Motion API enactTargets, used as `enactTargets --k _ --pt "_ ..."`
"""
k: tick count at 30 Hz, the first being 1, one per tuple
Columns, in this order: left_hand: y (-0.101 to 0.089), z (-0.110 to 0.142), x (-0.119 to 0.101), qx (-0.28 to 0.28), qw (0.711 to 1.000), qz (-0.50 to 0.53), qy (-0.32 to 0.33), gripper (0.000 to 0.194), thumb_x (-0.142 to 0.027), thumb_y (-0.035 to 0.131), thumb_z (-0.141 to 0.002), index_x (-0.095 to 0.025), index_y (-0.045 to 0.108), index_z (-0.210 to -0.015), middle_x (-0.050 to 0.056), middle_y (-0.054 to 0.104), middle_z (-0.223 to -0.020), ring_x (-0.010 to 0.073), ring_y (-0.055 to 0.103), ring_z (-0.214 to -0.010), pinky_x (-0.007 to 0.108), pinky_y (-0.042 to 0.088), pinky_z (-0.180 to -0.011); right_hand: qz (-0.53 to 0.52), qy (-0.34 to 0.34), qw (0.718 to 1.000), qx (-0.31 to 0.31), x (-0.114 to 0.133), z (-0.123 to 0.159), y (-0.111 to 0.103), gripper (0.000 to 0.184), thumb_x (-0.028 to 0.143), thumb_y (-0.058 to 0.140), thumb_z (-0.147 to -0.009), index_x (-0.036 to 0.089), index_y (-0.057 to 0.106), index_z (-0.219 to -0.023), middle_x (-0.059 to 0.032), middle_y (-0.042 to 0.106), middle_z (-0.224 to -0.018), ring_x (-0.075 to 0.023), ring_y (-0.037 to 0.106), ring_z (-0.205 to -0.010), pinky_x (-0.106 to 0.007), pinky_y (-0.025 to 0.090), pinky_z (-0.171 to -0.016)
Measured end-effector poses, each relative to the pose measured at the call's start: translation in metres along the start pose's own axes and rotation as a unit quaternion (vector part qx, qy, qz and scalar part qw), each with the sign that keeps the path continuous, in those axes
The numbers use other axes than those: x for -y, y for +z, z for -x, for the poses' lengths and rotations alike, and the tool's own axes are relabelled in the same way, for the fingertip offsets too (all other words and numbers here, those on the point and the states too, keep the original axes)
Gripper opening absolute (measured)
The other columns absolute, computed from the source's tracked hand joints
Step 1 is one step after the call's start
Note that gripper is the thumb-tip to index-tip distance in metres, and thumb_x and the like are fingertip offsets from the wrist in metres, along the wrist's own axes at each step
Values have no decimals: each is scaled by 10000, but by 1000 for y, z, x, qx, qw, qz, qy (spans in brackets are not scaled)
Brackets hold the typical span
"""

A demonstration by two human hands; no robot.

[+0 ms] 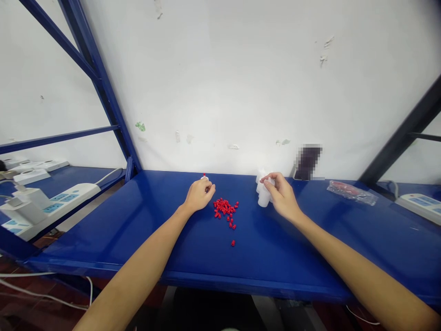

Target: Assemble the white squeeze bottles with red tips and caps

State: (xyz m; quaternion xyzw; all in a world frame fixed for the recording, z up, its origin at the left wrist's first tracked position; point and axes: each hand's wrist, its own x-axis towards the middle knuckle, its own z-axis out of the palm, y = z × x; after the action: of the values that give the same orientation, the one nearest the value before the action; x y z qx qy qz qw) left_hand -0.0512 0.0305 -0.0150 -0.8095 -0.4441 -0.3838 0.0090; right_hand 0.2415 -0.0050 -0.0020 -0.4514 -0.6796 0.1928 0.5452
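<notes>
My right hand has its thumb and fingers closed on the upper part of a small white plastic bottle, which stands at or just over the blue table. More white bottles are right behind it, partly covered by my fingers. My left hand is closed with curled fingers, left of a loose pile of small red caps; whatever it may hold is hidden. Just beyond that hand the top of a white bottle with a red tip shows. A single red cap lies nearer the front edge.
Against the wall leans a dark phone-like object, blurred out. A clear plastic bag with something red in it lies at the right. Blue frame posts rise at both sides. White power strips with plugs sit at the left.
</notes>
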Motion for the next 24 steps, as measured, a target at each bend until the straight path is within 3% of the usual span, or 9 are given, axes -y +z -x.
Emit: enactTargets --k 13,24 --pt "1 0 0 12 1000 -5 0 375 -264 450 -906 -196 340 -553 -7 423 -592 130 412 -553 282 307 -584 3 16 1000 -2 1 0 0 165 383 536 -903 225 555 -947 -50 680 -1033 -203 623 -822 -327 467 -740" --pt "1 1 -2 21 1000 -3 -8 375 -268 459 -898 -196 367 -542 -9 440 -574 129 412 -531 284 298 -571 38 9 999 -9 1 2 1 222 405 539 -892 205 633 -914 -33 666 -850 -195 594 -741 -306 444 -687"
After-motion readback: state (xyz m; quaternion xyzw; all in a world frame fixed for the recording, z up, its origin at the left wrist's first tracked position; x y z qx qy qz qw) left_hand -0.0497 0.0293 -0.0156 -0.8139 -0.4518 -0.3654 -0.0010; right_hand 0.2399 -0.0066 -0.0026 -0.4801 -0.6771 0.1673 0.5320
